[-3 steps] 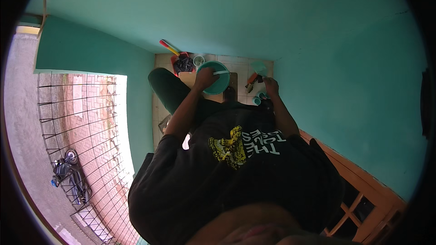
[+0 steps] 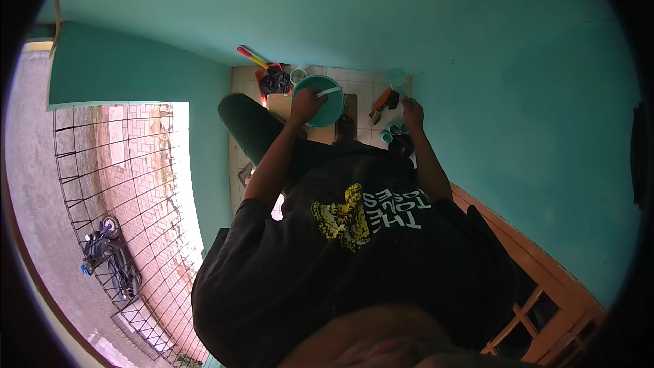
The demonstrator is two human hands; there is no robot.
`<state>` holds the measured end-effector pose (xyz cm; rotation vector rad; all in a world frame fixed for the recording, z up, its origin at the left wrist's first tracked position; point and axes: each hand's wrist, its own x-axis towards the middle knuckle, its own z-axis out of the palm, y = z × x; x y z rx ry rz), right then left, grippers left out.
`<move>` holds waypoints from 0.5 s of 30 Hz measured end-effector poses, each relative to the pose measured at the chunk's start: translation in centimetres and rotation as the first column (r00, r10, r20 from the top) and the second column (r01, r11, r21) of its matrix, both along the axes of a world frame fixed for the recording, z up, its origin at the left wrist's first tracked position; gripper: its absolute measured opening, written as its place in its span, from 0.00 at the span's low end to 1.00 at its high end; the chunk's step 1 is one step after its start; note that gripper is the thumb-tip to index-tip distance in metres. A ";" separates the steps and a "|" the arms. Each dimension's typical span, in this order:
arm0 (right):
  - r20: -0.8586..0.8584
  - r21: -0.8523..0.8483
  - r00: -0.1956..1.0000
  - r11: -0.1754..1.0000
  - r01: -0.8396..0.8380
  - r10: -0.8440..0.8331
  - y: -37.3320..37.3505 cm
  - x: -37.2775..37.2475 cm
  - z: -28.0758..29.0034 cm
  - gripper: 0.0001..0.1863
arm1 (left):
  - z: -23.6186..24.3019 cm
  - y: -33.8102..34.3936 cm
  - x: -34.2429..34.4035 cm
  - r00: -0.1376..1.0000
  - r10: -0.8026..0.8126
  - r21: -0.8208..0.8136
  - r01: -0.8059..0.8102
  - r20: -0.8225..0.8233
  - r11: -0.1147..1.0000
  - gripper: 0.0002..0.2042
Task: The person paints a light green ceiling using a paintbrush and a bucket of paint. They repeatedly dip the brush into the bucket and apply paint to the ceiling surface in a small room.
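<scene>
Over the round green basin [image 2: 328, 118], my left hand [image 2: 306, 105] is closed on a flat white strip [image 2: 329, 92] whose exact kind I cannot make out. The strip's free end points right across the basin's opening. At the right, close to the wall, my right hand [image 2: 413, 114] is closed at the lower end of a pale green see-through piece [image 2: 397, 80], which looks like thin plastic. Left of that hand, an orange-and-dark tool-like thing [image 2: 383, 103] lies on the tiled floor. Small green cups [image 2: 387, 137] stand just below the hand.
A wooden board [image 2: 280, 105] lies under the basin. Behind it are a red dustpan [image 2: 259, 82] with a black plastic bag [image 2: 275, 82] and a small white tub [image 2: 298, 75]. Green walls [image 2: 327, 34] enclose the corner; a wire fence [image 2: 126, 184] is at the left.
The whole view has shifted slightly, so the floor things sit higher. My right hand and the pale green piece have moved a little to the right. The left hand still grips the white strip.
</scene>
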<state>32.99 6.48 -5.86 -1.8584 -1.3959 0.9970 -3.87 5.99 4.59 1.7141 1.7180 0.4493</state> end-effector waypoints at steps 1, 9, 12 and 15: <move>-0.011 -0.062 0.999 0.997 0.050 -0.051 -4.6 2.9 1.6 0.22 | -1.1 -4.4 2.4 0.991 0.054 -0.071 -0.046 0.120 0.996 0.16; -0.241 -0.123 0.943 0.971 0.205 -0.229 -4.7 3.8 7.8 0.17 | 3.8 -3.3 2.0 0.904 0.273 -0.086 -0.259 0.330 0.962 0.16; -0.346 -0.150 0.894 0.957 0.247 -0.285 -4.4 3.1 9.9 0.14 | 4.7 -3.3 1.3 0.898 0.245 0.034 -0.276 0.364 0.961 0.18; -0.366 -0.060 0.893 0.965 0.257 -0.261 -3.8 3.4 10.3 0.16 | 4.7 -3.4 1.1 0.849 0.303 -0.026 -0.324 0.434 0.946 0.18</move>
